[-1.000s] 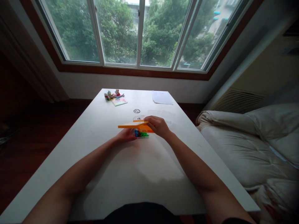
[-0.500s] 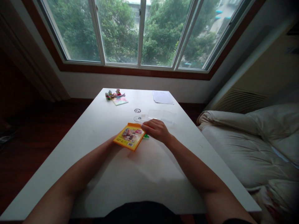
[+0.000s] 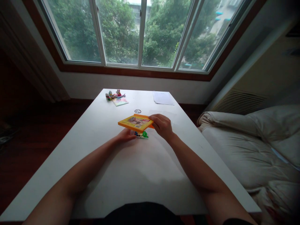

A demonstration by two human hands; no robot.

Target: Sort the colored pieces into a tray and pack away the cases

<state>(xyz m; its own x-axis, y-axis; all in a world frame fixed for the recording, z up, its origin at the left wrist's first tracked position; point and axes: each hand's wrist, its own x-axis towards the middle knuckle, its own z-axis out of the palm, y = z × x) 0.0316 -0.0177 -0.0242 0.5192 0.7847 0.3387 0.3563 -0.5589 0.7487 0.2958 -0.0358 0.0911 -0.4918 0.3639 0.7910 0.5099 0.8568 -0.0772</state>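
My right hand (image 3: 161, 124) grips the right edge of a flat yellow-orange box (image 3: 135, 122) with a printed picture on its upper face. The box hangs tilted above the table, and an orange flap shows beside my right fingers. Below it, my left hand (image 3: 125, 135) has its thumb and fingers at a small clear packet of green and blue pieces (image 3: 142, 134). The packet seems pinched at its left end. The box hides part of the left fingers.
On the white table (image 3: 140, 168), a round clear piece with a dark rim (image 3: 137, 111) lies beyond the box. Small toy figures (image 3: 114, 94) and a colourful card (image 3: 120, 101) are at the far left. White papers (image 3: 163, 97) lie far right. A padded sofa (image 3: 253, 140) stands right.
The yellow-orange box has risen, moved away from me and tilted flatter. My left hand and the packet of coloured pieces, mostly hidden before, now show beneath it.
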